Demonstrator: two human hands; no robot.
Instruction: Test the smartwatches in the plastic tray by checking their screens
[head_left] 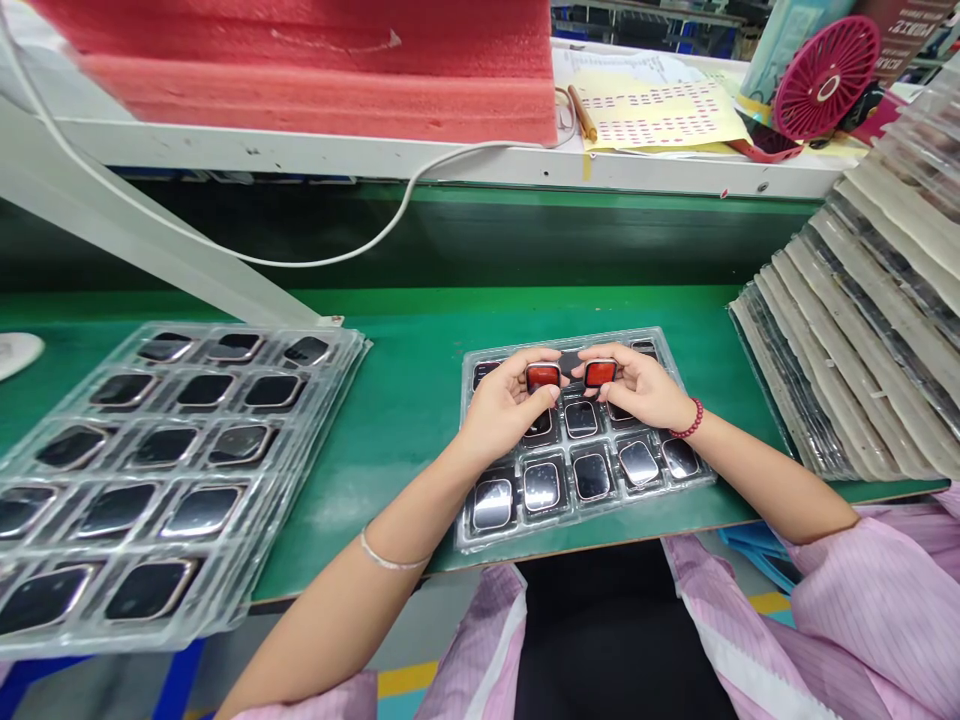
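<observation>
Two watch faces held upright above a clear tray on the green desk. The left hand has its grip closed on the left watch face, thumb at the lower edge; the right hand likewise grips the right watch face. The two pieces are near each other but apart, and both show red, probably a reflection of the red foam opposite. More faces lie dark side up in the tray's pockets beneath. A stack of filled trays stands to the left.

Good handling, in our judgement: pinch each piece by its rim and keep thumbs off the glass, which would take smudges. Equal tilt makes the two surfaces easier to compare. The gap between them should be kept, lest the edges knock; low hands limit any drop, and the beaded bracelet should clear the tray.
</observation>
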